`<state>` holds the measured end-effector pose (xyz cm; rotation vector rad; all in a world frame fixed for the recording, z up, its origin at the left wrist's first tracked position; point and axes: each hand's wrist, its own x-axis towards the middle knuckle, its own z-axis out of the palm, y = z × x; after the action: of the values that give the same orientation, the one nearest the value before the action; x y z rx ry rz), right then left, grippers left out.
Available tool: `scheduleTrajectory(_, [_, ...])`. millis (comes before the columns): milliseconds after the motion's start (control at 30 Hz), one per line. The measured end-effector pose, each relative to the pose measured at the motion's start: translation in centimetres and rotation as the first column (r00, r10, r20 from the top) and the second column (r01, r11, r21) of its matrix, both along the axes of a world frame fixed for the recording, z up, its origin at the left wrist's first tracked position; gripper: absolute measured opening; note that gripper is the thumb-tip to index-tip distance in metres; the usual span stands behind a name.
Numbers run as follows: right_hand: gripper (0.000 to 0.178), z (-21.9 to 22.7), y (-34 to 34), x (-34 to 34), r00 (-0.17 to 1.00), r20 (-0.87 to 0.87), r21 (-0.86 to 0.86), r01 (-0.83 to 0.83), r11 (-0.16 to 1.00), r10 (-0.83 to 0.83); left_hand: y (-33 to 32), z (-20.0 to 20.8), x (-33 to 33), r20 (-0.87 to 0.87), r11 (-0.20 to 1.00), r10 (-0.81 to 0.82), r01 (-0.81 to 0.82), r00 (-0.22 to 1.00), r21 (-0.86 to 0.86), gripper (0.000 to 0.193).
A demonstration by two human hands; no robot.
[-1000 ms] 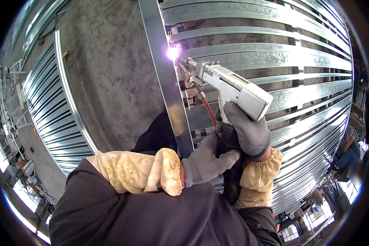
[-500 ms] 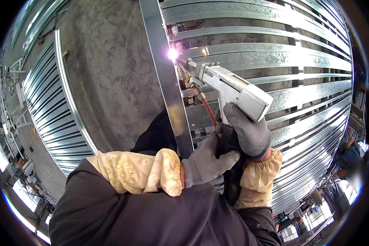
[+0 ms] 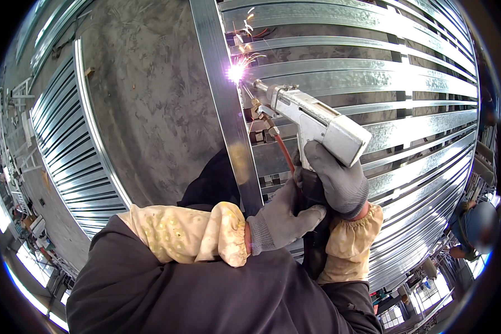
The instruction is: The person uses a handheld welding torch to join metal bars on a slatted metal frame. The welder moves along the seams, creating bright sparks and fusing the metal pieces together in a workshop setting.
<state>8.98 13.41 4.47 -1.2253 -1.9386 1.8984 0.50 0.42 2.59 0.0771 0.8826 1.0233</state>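
Observation:
A silver-grey handheld welding gun (image 3: 331, 125) points up and left, with my gloved right hand (image 3: 339, 181) wrapped round its grip. My gloved left hand (image 3: 284, 217) closes round the black cable sleeve (image 3: 315, 242) below the grip; part of its fingers is hidden behind the sleeve. Under the barrel runs a wire-feed tube with brass fittings and a red hose (image 3: 284, 151). A bright pinkish arc (image 3: 235, 73) burns at the tip, where a flat galvanized rail (image 3: 220, 83) meets the slat ends. Sparks fly upward from it.
Long galvanized slats (image 3: 317, 75) spread to the right of the rail. Another slatted panel (image 3: 78, 139) lies on the left over the grey concrete floor (image 3: 150, 89). Another person (image 3: 473, 228), in blue, is at the far right edge.
The arc and gun tip have shifted very slightly, and more sparks spray upward. Both hands keep their grip. The person at the right edge has come further into view.

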Motion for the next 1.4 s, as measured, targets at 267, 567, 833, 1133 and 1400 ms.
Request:
scheduleTrajectory(267, [0.021,0.0,0.1,-0.3,0.996,-0.028,-0.138,0.080,0.987,-0.084,-0.4,-0.6,1.0,-0.095,0.994,0.087,-0.080,0.992,0.075,0.060])
scheduleTrajectory(567, [0.021,-0.4,0.2,2.6,0.915,0.074,-0.362,0.395,0.844,-0.397,-0.9,-2.7,-6.6,-0.659,0.958,-0.022,0.204,0.751,0.200,0.054])
scheduleTrajectory(833, [0.018,-0.3,0.1,2.0,0.940,-0.018,-0.407,0.305,0.861,-0.341,5.6,-11.0,-17.6,-0.836,0.818,0.458,-0.512,0.302,0.263,0.043])
scheduleTrajectory(1133, [0.023,-1.6,-0.2,1.6,0.938,-0.140,-0.455,0.224,0.862,-0.318,11.0,-14.2,-17.0,-0.987,0.896,0.157,-0.427,0.043,0.124,0.051])
scheduleTrajectory(1400, [0.022,-3.6,0.1,2.0,0.933,-0.202,-0.359,0.212,0.909,-0.297,11.8,-15.1,-16.5,-0.986,0.852,0.066,-0.506,-0.152,0.135,0.051])
